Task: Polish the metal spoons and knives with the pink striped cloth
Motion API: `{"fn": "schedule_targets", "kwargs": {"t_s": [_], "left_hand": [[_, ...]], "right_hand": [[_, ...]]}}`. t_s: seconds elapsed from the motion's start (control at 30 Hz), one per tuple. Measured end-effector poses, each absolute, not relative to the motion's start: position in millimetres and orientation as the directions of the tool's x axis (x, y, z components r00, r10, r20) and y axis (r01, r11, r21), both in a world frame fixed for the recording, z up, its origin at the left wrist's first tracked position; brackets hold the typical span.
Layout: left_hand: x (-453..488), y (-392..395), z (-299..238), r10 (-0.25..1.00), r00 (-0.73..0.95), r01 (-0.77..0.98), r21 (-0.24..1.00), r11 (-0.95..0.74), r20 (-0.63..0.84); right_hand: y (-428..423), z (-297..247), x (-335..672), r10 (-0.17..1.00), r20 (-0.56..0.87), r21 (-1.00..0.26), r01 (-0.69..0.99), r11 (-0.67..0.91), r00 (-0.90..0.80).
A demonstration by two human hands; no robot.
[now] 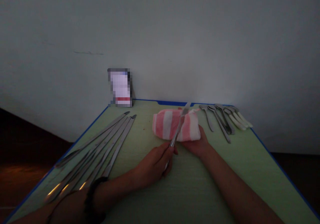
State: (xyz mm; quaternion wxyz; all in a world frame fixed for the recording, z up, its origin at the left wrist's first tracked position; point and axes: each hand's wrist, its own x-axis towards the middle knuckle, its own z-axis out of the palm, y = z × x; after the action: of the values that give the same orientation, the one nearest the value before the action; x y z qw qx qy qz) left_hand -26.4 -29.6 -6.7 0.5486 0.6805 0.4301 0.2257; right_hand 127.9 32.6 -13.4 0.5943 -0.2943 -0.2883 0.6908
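My left hand [155, 162] is closed round the handle of a long metal utensil [178, 130] that runs up and away across a pink and white striped cloth [167, 124]. My right hand [197, 144] grips that cloth from below, with its fingers hidden under the fabric. The utensil's far end lies against the cloth's top, near the table's back edge. A dark band sits on my left wrist [93, 197].
Several long metal skewers or blades [105, 144] lie in a row on the left of the green table [200, 190]. Several spoons and forks [222, 117], some with white handles, lie at the back right. A blurred card [120, 88] leans on the wall.
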Motion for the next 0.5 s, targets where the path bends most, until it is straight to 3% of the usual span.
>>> {"fn": "schedule_targets", "kwargs": {"t_s": [0.13,0.33,0.5], "left_hand": [[-26.6,-29.7,-9.7,0.844,0.512,0.34,0.94,-0.03,-0.159],[-26.6,-30.1,-9.2,0.838,0.52,0.353,0.935,-0.034,-0.166],[-26.8,-30.1,-8.3,0.842,0.512,0.359,0.933,-0.029,-0.171]], "right_hand": [[35.8,-20.4,129.4,0.973,-0.036,-0.62,-0.759,-0.201,-0.229],[39.8,-24.3,135.7,0.997,-0.054,-0.521,-0.85,-0.075,-0.055],[36.0,-26.0,139.9,0.987,-0.045,-0.467,-0.87,-0.158,-0.155]]}}
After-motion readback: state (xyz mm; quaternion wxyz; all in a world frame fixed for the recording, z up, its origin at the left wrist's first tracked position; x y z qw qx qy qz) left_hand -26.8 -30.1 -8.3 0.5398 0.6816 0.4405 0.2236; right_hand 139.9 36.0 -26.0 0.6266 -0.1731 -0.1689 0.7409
